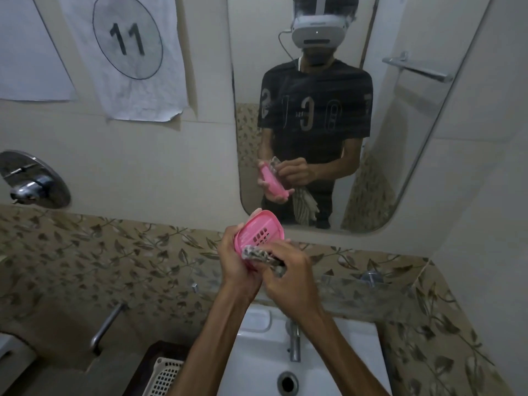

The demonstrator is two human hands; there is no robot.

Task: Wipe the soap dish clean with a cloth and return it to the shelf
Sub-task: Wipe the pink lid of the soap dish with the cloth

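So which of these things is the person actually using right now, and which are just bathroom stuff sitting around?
In use:
pink soap dish, gripped by the left hand
patterned cloth, pressed on the dish by the right hand

Just there:
tap
white basin
mirror
paper sign marked 11
white basket

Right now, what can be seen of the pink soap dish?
The soap dish is a pink oval that looks like plastic, with a raised rim and a grid of drain slots in its floor. It is held tilted above the sink, its inside facing the camera. The left hand grips its lower edge; the right hand presses a patterned cloth against it. The mirror reflects its underside.
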